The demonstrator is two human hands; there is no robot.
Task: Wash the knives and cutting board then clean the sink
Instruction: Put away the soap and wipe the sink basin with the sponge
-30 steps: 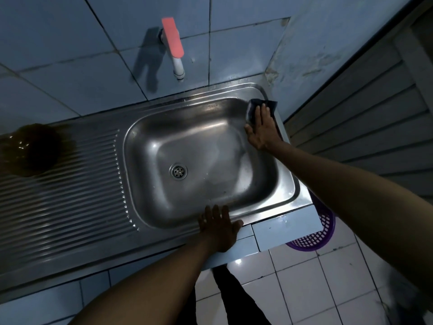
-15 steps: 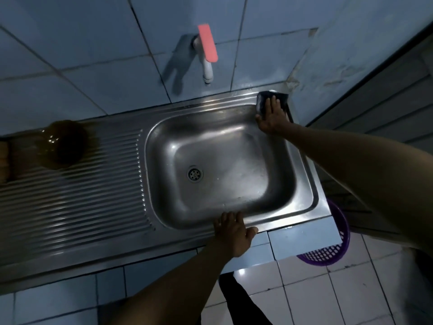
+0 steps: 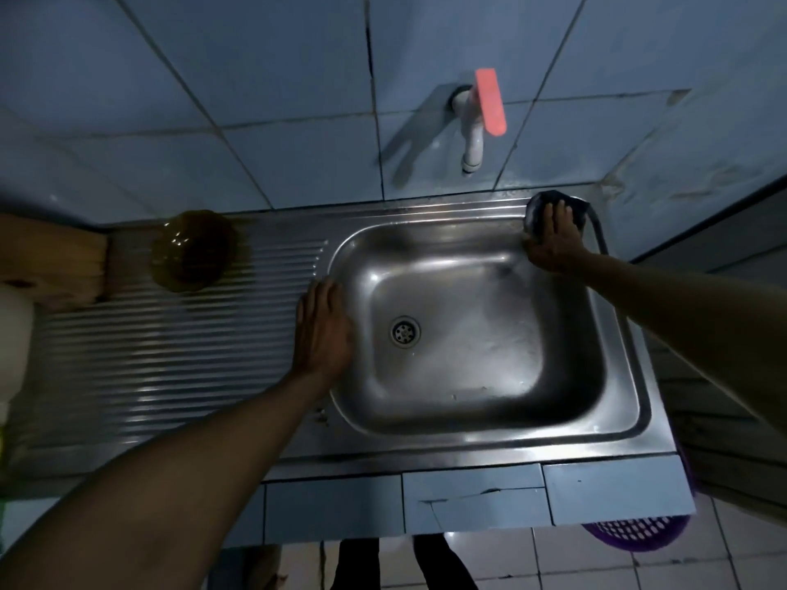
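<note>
- At the far left edge we note a pale wooden slab (image 3: 51, 259), cut off by the frame; it may be the cutting board set aside to dry, but we cannot confirm this. Below it a whitish rounded object (image 3: 12, 334) is also cropped and unidentified.
- An amber glass bowl (image 3: 193, 249) sits on the ribbed drainboard (image 3: 170, 368), apparently upside down; we judge it was left there to drain.
- No knives are visible anywhere in view, so we infer the washing step is done and only the sink remains.
- The left hand (image 3: 321, 334) lies flat, fingers straight, holding nothing, on the surface at the left rim of the sink (image 3: 626, 423). We read this as a brace while the body leans toward the far corner.
- The basin is bare metal with the drain (image 3: 404, 331) near its middle; faint smears show on the floor of it, too dim to classify.
- The tap (image 3: 479, 121), with its pink handle, is mounted on the tiled wall; we see no water running.
- The right hand (image 3: 553, 240) presses a dark cloth (image 3: 543, 202) against the far right corner of the rim, fingers extended over it. The thumb is hidden, so any pinch is unverified.
- Near right, below the surface, a purple basket (image 3: 634, 534) is mostly hidden.
</note>
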